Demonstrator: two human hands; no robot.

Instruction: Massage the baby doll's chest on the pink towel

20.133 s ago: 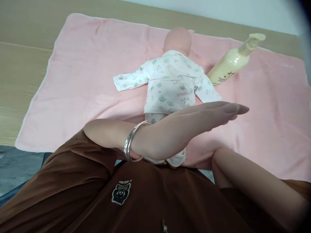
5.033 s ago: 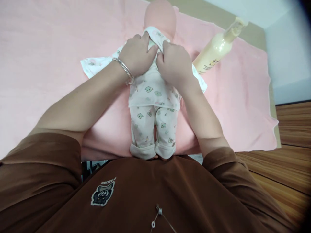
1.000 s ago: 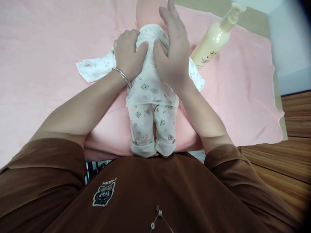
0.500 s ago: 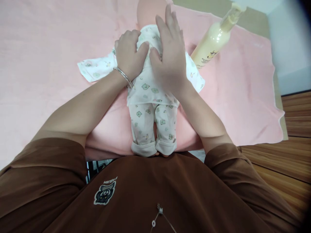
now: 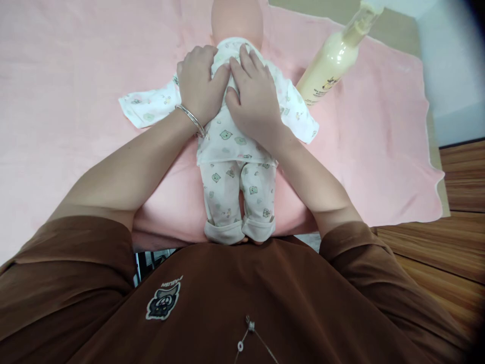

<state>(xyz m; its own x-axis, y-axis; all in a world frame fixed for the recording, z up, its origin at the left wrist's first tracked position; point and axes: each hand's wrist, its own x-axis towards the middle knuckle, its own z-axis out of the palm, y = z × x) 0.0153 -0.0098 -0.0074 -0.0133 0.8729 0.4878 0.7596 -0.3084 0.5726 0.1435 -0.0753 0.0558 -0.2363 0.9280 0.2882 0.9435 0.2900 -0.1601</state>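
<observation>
A baby doll (image 5: pixel 227 141) lies lengthwise in front of me with the plain back of its bald head toward me. It wears a white printed top and matching trousers with turned-up cuffs. My left hand (image 5: pixel 199 81) curls around the doll's upper left side, thumb resting on its back and fingers bent over the edge. On the upper back, my right hand (image 5: pixel 255 96) lies flat with its fingers stretched out, thumb close to the left thumb. Both sleeves of the top spread outward on the cloth.
A pink cloth (image 5: pixel 371 136) covers the table. Beyond the doll's right sleeve stands a cream-coloured pump bottle (image 5: pixel 333 60) with a clear cap. Brown wood-grained boards (image 5: pixel 462 187) show at the right, beside a pale wall (image 5: pixel 454 76).
My right hand has come down and toward me, from raised fingers near the doll's head to flat on its back. The left hand has stayed almost in place.
</observation>
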